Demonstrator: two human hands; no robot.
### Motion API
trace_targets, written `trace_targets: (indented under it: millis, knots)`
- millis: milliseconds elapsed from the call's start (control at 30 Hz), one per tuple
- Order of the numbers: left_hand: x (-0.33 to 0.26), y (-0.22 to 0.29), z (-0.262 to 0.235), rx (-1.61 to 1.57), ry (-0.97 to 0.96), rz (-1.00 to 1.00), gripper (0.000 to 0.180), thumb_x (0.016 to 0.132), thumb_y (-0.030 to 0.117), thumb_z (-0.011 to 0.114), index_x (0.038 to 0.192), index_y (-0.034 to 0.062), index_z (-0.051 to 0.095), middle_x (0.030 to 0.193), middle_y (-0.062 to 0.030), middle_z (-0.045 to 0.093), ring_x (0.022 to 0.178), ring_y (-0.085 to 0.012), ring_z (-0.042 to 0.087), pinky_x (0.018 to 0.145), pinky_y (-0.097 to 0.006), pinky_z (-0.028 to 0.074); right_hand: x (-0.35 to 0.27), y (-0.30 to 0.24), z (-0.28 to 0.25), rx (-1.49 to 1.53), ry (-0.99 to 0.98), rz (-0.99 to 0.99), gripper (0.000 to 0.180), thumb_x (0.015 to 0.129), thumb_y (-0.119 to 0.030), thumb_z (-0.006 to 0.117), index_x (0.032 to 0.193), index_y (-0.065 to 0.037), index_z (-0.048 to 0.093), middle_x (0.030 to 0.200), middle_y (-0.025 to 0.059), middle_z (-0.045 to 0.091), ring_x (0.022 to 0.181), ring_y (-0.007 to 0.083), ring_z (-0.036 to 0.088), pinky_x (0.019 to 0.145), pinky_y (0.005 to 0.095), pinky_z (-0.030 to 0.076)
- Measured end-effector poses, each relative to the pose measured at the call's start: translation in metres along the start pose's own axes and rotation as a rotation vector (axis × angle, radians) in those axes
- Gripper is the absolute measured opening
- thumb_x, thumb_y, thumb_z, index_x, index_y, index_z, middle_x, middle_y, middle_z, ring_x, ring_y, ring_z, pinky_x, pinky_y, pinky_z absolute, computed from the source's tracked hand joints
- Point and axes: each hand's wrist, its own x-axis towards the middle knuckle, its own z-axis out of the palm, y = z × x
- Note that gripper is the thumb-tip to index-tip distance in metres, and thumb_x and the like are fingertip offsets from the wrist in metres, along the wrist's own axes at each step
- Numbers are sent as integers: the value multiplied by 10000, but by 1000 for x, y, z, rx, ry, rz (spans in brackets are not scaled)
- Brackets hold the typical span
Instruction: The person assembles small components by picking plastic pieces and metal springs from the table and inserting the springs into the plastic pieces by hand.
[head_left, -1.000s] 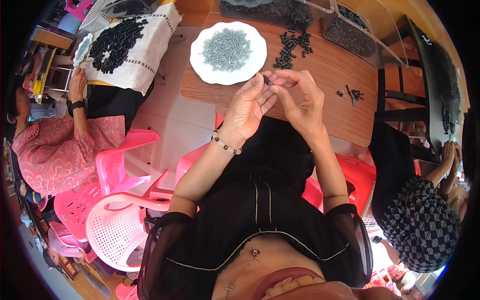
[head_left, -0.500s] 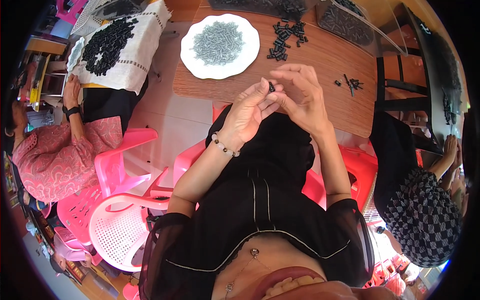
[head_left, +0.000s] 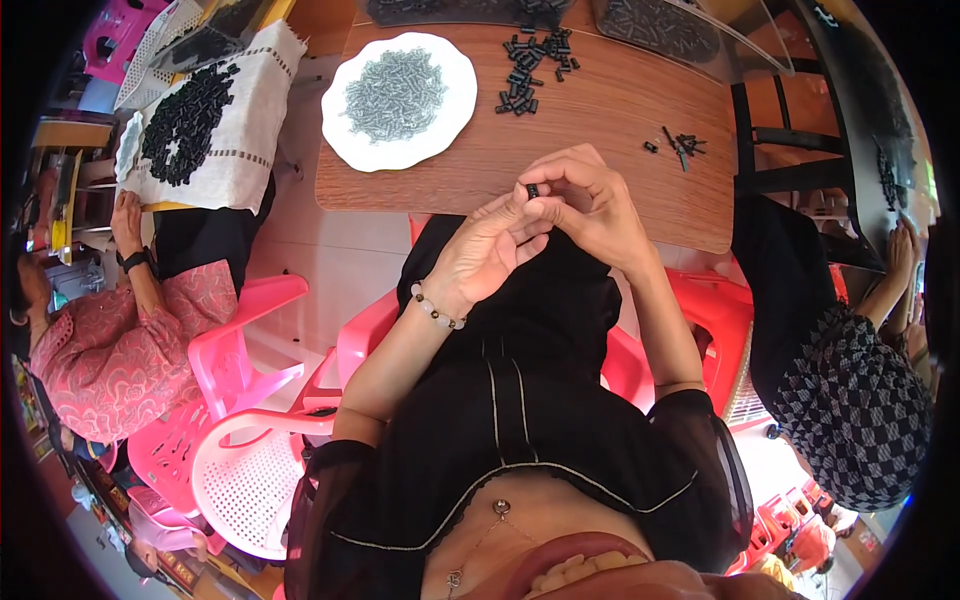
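A small black cylindrical part [head_left: 532,190] is pinched between my two hands, just over the table's near edge. The thumb and fingers of my left hand [head_left: 487,243] grip it from the left. My right hand [head_left: 592,205] has its thumb and forefinger closed on the other side of it. Beyond them on the wooden table [head_left: 590,130] lies a loose pile of black cylindrical parts [head_left: 522,75]. A white scalloped plate [head_left: 343,135] holds a heap of small clear pieces [head_left: 395,95]. Several thin dark pieces [head_left: 685,147] lie to the right.
Clear plastic bins [head_left: 660,35] of dark parts stand at the table's far side. To the left, a person in pink [head_left: 130,350] sits by a cloth-covered table [head_left: 235,130] heaped with black parts. Another person in a checkered top [head_left: 850,420] works at right. Pink chairs [head_left: 245,480] stand around me.
My right fingers have closed in on the small black part, which now shows upright between both hands. The whole view has shifted slightly, so the table appears further left.
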Motion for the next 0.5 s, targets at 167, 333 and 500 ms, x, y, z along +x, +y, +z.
trace_targets:
  millis: [167, 333, 500]
  knots:
    - [6, -3, -8, -38, -20, -18, 313, 869, 330, 681, 1090, 112, 647, 900, 41, 646, 856, -82, 605, 784, -244, 496, 0, 11, -6, -28, -71, -7, 229, 797, -37, 735, 1017, -9, 677, 950, 20, 582, 892, 110, 536, 792, 265, 476]
    - [7, 0, -12, -74, 5, 12, 258, 882, 274, 676, 1059, 88, 649, 914, 19, 649, 817, -81, 608, 752, -228, 511, 12, 10, -14, 170, 11, 76, 222, 784, -143, 755, 991, -76, 707, 833, 9, 640, 723, 153, 540, 664, 296, 475]
    - [8, 3, -12, -96, 19, 5, 235, 890, 251, 672, 1049, 81, 644, 950, 6, 645, 812, -83, 603, 738, -223, 515, 68, 38, -47, -591, 229, -251, 129, 810, -121, 677, 928, -72, 695, 835, 95, 673, 801, 271, 614, 701, 368, 490]
